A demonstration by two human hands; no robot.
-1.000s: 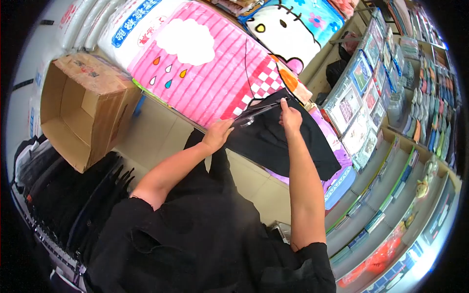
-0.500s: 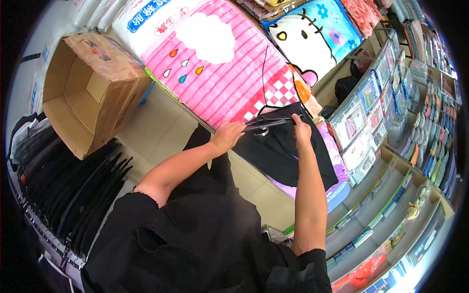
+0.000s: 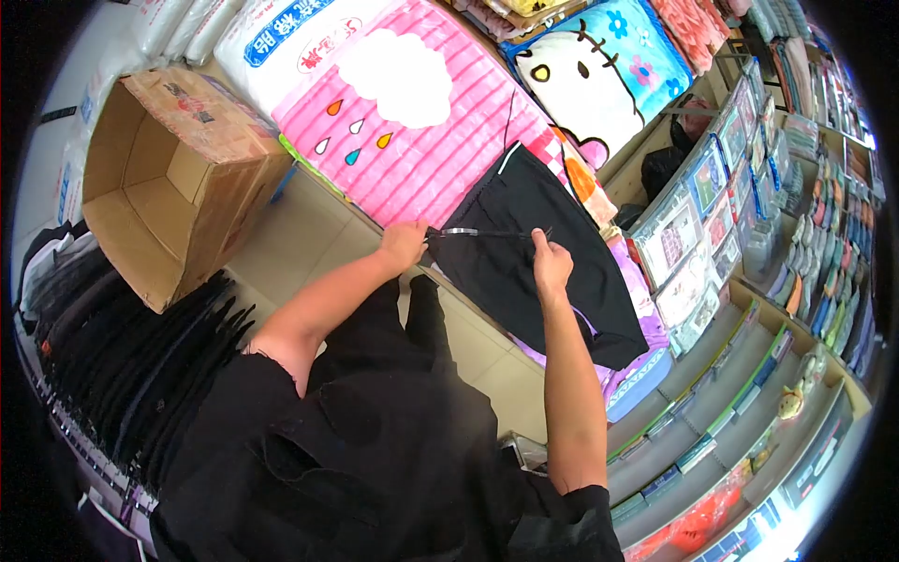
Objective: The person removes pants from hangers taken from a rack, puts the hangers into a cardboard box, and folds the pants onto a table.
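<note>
A black garment [image 3: 543, 267] lies spread over the pink bedding pack, with a short white line at its upper edge. Across it runs a thin dark strip [image 3: 496, 233] with a shiny silvery part near its left end; its exact nature is hard to make out. My left hand [image 3: 405, 245] is closed on the strip's left end, at the garment's left edge. Over the middle of the garment, my right hand [image 3: 552, 262] pinches the strip's right end, thumb on top.
An open cardboard box [image 3: 192, 178] stands at the left, above a rack of dark clothes [image 3: 131, 365]. The pink pack [image 3: 393, 140] and a blue cat-print pack [image 3: 590, 75] lie ahead. Shelves [image 3: 712, 412] with packaged goods line the right side.
Both hands have moved left, and the strip now lies lower across the garment. The garment's upper part has spread out beyond the hands over the checkered print.
</note>
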